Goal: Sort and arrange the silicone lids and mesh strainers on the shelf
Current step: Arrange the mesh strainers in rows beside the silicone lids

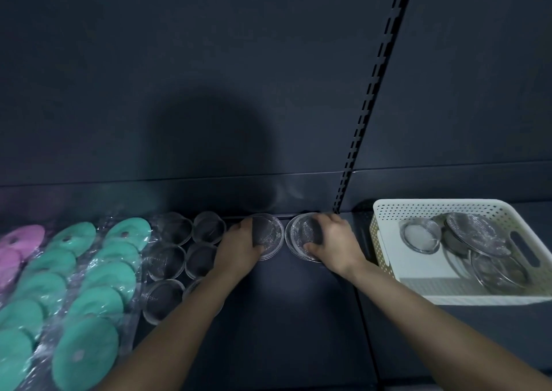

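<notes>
Two round mesh strainers stand side by side at the back of the dark shelf (286,301). My left hand (240,248) grips the left strainer (268,235) by its left rim. My right hand (331,239) grips the right strainer (301,235), fingers over its far rim and thumb on its near rim. To the left, several more mesh strainers (173,259) sit in two rows. Further left lie rows of teal silicone lids (104,271) in clear wrap, then pink silicone lids (18,247) at the frame's edge.
A white perforated basket (385,226) at the right holds several loose mesh strainers (466,247). The dark back panel rises behind the shelf, with a slotted upright (358,127) running down to the shelf between the strainers and the basket.
</notes>
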The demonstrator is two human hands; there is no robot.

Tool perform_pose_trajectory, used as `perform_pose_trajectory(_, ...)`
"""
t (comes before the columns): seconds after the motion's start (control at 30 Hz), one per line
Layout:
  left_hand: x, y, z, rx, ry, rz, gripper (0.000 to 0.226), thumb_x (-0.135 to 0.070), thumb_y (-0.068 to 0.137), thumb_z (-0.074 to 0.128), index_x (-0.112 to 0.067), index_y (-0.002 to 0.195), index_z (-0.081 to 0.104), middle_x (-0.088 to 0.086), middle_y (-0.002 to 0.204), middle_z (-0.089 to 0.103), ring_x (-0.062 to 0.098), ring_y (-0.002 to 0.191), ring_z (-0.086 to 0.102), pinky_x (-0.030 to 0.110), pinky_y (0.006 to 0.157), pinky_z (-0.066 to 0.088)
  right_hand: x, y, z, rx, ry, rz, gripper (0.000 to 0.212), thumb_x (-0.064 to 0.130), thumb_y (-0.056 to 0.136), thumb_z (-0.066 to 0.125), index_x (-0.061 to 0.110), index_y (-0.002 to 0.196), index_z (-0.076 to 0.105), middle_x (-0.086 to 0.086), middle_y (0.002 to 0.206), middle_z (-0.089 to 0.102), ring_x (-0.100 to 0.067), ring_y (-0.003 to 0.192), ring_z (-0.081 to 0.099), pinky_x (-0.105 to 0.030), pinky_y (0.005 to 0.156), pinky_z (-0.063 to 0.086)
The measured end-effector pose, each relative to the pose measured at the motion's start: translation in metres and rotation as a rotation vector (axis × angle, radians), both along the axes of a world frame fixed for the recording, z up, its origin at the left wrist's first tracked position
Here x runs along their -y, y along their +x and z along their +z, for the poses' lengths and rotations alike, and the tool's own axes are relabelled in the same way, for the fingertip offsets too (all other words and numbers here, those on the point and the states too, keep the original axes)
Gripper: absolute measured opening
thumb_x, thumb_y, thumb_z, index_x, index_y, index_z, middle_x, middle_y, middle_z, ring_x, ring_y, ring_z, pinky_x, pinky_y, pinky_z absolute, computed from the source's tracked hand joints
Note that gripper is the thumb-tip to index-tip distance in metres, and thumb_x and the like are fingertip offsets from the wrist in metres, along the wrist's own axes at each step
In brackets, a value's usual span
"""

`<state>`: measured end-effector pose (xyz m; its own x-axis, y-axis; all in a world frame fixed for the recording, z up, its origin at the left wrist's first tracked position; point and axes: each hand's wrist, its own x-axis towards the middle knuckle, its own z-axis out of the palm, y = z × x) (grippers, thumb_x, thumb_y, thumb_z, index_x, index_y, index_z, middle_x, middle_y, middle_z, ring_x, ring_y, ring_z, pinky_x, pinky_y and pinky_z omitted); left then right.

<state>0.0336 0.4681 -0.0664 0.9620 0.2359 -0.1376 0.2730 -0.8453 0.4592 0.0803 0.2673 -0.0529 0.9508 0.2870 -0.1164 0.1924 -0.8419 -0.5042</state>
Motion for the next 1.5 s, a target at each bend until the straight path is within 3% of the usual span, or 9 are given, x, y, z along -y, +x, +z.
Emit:
perform_pose_trajectory(0.13, -0.001, -0.002, 0.0, 0.03, -0.013, -0.013, 0.063, -0.024, 0.081, 0.069, -0.011, 0.136, 0.041, 0.017, 0.128, 0.053, 0.033, 0.118, 0.05, 0.036, 0.094, 0.044, 0.0, -0.001, 0.001, 0.036, 0.057, -0.014, 0.064, 0.03, 0.075, 0.075, 0.018, 0.132, 0.05, -0.007, 0.131, 0.052, -0.029, 0.123, 0.043, -0.039, 0.105, 0.037)
perform_pose_trajectory(0.3, -0.01, -0.009, 0.005, 0.165, -0.111, 0.015, 0.047, -0.006, 0.081, 0.061, -0.007, 0.128, 0.053, 0.016, 0.122, 0.059, 0.031, 0.114, 0.053, 0.034, 0.097, 0.042, -0.008, -0.021, 0.014, 0.147, 0.135, 0.049, 0.066, 0.032, 0.073, 0.075, 0.016, 0.133, 0.052, -0.005, 0.132, 0.053, -0.027, 0.124, 0.043, -0.036, 0.108, 0.034)
perform_pose_trajectory(0.57, -0.022, -0.036, 0.011, 0.249, -0.119, -0.02, 0.022, -0.007, 0.083, 0.059, -0.009, 0.104, 0.064, 0.007, 0.094, 0.066, 0.023, 0.091, 0.06, 0.026, 0.075, 0.042, -0.039, -0.077, 0.005, 0.071, -0.011, 0.34, 0.067, 0.04, 0.078, 0.069, 0.023, 0.138, 0.044, 0.0, 0.138, 0.046, -0.022, 0.127, 0.036, -0.031, 0.11, 0.027)
perform_pose_trajectory(0.67, -0.024, -0.046, 0.016, 0.268, -0.085, -0.04, 0.025, -0.007, 0.084, 0.062, -0.008, 0.108, 0.064, 0.007, 0.099, 0.067, 0.022, 0.092, 0.06, 0.015, 0.073, 0.032, -0.05, -0.087, -0.001, 0.047, -0.07, 0.371, 0.068, 0.043, 0.079, 0.067, 0.023, 0.138, 0.041, 0.0, 0.139, 0.043, -0.023, 0.126, 0.035, -0.033, 0.108, 0.028)
perform_pose_trajectory(0.77, -0.028, -0.053, 0.019, 0.266, -0.059, -0.055, 0.03, -0.009, 0.085, 0.062, -0.009, 0.114, 0.064, 0.009, 0.105, 0.065, 0.023, 0.093, 0.061, 0.014, 0.075, 0.031, -0.057, -0.091, -0.006, 0.025, -0.107, 0.38, 0.067, 0.043, 0.079, 0.067, 0.022, 0.138, 0.042, -0.001, 0.139, 0.042, -0.024, 0.126, 0.035, -0.034, 0.106, 0.031)
perform_pose_trajectory(1.0, -0.032, -0.061, 0.025, 0.268, -0.055, -0.084, 0.029, -0.008, 0.084, 0.062, -0.01, 0.113, 0.063, 0.009, 0.104, 0.064, 0.023, 0.09, 0.061, 0.024, 0.081, 0.041, -0.062, -0.098, -0.014, 0.029, -0.102, 0.397, 0.071, 0.046, 0.079, 0.068, 0.021, 0.14, 0.04, -0.002, 0.141, 0.04, -0.024, 0.128, 0.033, -0.032, 0.109, 0.029)
perform_pose_trajectory(1.2, -0.019, -0.059, 0.032, 0.282, -0.049, -0.122, 0.031, -0.011, 0.087, 0.061, -0.009, 0.117, 0.062, 0.006, 0.11, 0.063, 0.019, 0.099, 0.059, 0.017, 0.082, 0.037, -0.033, -0.093, 0.006, 0.071, 0.046, 0.285, 0.059, 0.044, 0.088, 0.06, 0.016, 0.138, 0.044, -0.004, 0.143, 0.039, -0.022, 0.132, 0.031, -0.028, 0.113, 0.026)
perform_pose_trajectory(1.33, 0.002, -0.051, 0.038, 0.28, -0.037, -0.206, 0.034, -0.018, 0.085, 0.064, -0.009, 0.118, 0.061, 0.007, 0.112, 0.062, 0.02, 0.096, 0.06, 0.031, 0.089, 0.047, 0.008, -0.082, 0.026, 0.16, 0.05, 0.189, 0.046, 0.029, 0.089, 0.061, 0.014, 0.132, 0.053, -0.007, 0.141, 0.043, -0.025, 0.132, 0.035, -0.026, 0.111, 0.026)
perform_pose_trajectory(1.5, 0.042, -0.033, 0.049, 0.314, 0.028, -0.353, 0.034, -0.029, 0.086, 0.063, -0.012, 0.115, 0.062, 0.004, 0.114, 0.06, 0.021, 0.108, 0.055, 0.029, 0.092, 0.043, 0.065, -0.065, 0.042, 0.242, 0.03, 0.043, 0.033, 0.018, 0.084, 0.066, 0.008, 0.115, 0.065, -0.014, 0.126, 0.056, -0.033, 0.117, 0.05, -0.029, 0.101, 0.037)
